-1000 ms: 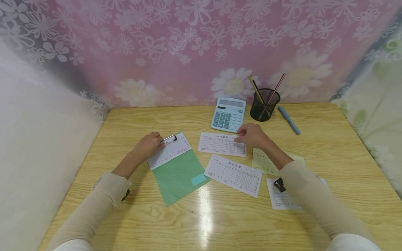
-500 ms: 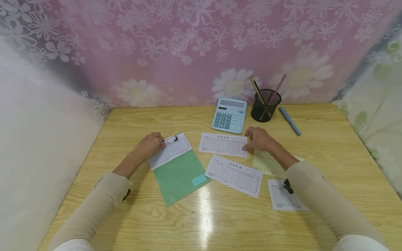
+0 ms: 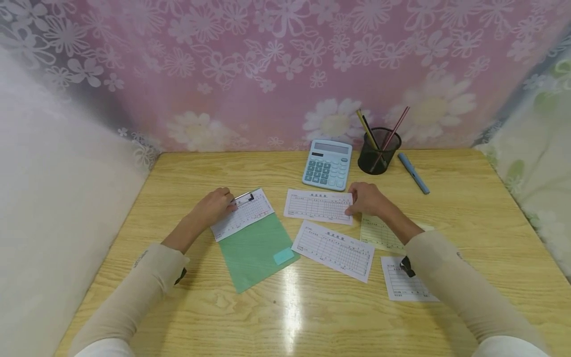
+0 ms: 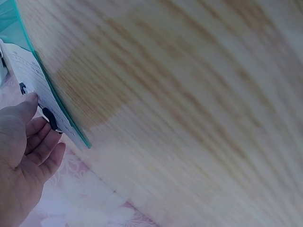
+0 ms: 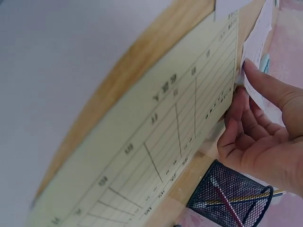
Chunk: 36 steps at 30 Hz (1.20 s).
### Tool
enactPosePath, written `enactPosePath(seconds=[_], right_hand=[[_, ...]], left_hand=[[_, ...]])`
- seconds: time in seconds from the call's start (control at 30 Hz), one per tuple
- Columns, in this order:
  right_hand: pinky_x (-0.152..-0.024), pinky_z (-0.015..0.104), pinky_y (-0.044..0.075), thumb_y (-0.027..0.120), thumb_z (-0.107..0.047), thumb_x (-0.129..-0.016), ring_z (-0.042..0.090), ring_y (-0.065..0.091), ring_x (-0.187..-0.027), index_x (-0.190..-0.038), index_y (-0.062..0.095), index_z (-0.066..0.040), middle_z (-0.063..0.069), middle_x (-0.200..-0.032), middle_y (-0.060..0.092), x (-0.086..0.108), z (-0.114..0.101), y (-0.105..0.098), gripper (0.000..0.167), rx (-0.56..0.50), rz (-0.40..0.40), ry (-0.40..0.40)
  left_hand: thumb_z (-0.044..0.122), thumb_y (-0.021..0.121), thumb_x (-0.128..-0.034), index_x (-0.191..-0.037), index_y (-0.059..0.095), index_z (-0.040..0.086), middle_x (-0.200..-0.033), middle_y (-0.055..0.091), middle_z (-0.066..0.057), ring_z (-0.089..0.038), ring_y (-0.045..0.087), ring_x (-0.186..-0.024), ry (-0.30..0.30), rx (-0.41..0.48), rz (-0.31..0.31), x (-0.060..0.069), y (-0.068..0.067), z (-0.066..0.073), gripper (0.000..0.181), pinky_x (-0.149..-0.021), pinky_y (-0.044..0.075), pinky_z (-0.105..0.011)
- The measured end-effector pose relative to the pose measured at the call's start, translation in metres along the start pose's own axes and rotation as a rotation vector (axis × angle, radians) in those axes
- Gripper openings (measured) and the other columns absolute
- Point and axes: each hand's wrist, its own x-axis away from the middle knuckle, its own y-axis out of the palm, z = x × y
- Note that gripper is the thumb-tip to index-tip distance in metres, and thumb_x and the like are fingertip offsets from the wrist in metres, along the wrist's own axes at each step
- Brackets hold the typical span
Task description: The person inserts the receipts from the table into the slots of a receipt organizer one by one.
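Silvery metal of the clip [image 3: 244,198] sits pinched between the thumb and fingers of the left hand [image 3: 214,207], as I see it from my remote station. My other side shows the right hand [image 3: 368,199] gripping the right end of the upper white form [image 3: 317,206], thumb on its printed face, fingers curled behind. Under the clip, a clipped white form [image 3: 241,219] covers the upper part of the green clipboard [image 3: 256,253], which lies slanted and bears a turquoise tag [image 3: 283,256] at its near right corner. Between the hands and closer to me lies the lower white form [image 3: 334,250]; its right corner meets the yellow form [image 3: 379,235]. My right sleeve view partly hides another white form [image 3: 403,285]. Beyond the upper form I make out a blue calculator [image 3: 327,165], a black mesh cup [image 3: 372,163] of pencils and a blue pen [image 3: 414,173], all on the wooden worktop [image 3: 214,317].
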Motion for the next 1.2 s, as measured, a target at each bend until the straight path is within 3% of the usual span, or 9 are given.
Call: enactPosePath(seconds=[0.27, 0.43, 0.5, 0.63, 0.73, 0.93, 1.2], right_hand=[[-0.057, 0.026, 0.034, 0.073, -0.016, -0.081, 0.017, 0.045, -0.064, -0.086, 0.067, -0.002, 0.001, -0.067, 0.051, 0.003, 0.001, 0.002, 0.015, -0.053, -0.007, -0.048], [-0.055, 0.025, 0.032, 0.064, -0.017, -0.089, 0.016, 0.044, -0.062, -0.084, 0.067, -0.001, 0.001, -0.066, 0.048, 0.002, 0.004, 0.003, 0.017, -0.085, -0.011, -0.076], [-0.055, 0.025, 0.033, 0.060, -0.017, -0.091, 0.016, 0.045, -0.062, -0.088, 0.065, -0.001, 0.003, -0.069, 0.049, 0.002, 0.005, 0.003, 0.018, -0.099, -0.007, -0.079], [-0.061, 0.027, 0.039, 0.050, -0.018, -0.097, 0.019, 0.051, -0.073, -0.116, 0.060, 0.001, 0.010, -0.091, 0.061, 0.005, 0.002, 0.002, 0.028, -0.130, -0.006, -0.112], [-0.062, 0.029, 0.046, 0.044, -0.018, -0.100, 0.020, 0.059, -0.075, -0.131, 0.048, 0.000, 0.016, -0.098, 0.064, 0.007, -0.002, 0.002, 0.036, -0.226, -0.030, -0.144], [-0.053, 0.030, 0.049, 0.045, -0.015, -0.101, 0.023, 0.060, -0.060, -0.110, 0.044, 0.000, 0.010, -0.074, 0.052, 0.006, -0.018, 0.007, 0.018, -0.388, -0.023, -0.185], [-0.052, 0.025, 0.039, 0.051, -0.015, -0.098, 0.016, 0.047, -0.058, -0.098, 0.054, 0.000, 0.010, -0.073, 0.055, 0.002, -0.050, 0.013, 0.016, -0.499, 0.071, -0.210]], left_hand=[[0.022, 0.065, -0.0901, -0.098, 0.068, -0.004, -0.089, 0.061, -0.011, -0.022, 0.058, -0.081, -0.006, 0.011, -0.018, 0.000, -0.001, 0.002, 0.028, -0.071, 0.051, -0.035], [0.022, 0.065, -0.0905, -0.099, 0.068, -0.004, -0.089, 0.061, -0.011, -0.022, 0.058, -0.081, -0.002, 0.018, -0.018, 0.000, -0.001, 0.002, 0.027, -0.072, 0.051, -0.034], [0.022, 0.065, -0.0905, -0.099, 0.068, -0.004, -0.090, 0.061, -0.011, -0.022, 0.058, -0.081, -0.003, 0.013, -0.018, 0.000, -0.001, 0.001, 0.028, -0.072, 0.051, -0.034], [0.023, 0.064, -0.0909, -0.100, 0.068, -0.004, -0.091, 0.061, -0.011, -0.022, 0.058, -0.082, -0.004, 0.007, -0.019, 0.000, 0.000, 0.000, 0.028, -0.073, 0.051, -0.034], [0.022, 0.065, -0.0906, -0.099, 0.068, -0.004, -0.090, 0.062, -0.011, -0.022, 0.058, -0.082, -0.007, 0.016, -0.017, 0.000, 0.001, 0.000, 0.028, -0.073, 0.051, -0.034], [0.022, 0.064, -0.0908, -0.099, 0.067, -0.004, -0.090, 0.061, -0.010, -0.022, 0.058, -0.082, -0.018, 0.034, -0.024, -0.001, 0.001, -0.001, 0.027, -0.074, 0.051, -0.035], [0.022, 0.064, -0.0912, -0.099, 0.067, -0.004, -0.090, 0.061, -0.011, -0.023, 0.058, -0.083, -0.017, 0.024, -0.024, 0.000, -0.001, 0.001, 0.027, -0.074, 0.051, -0.035]])
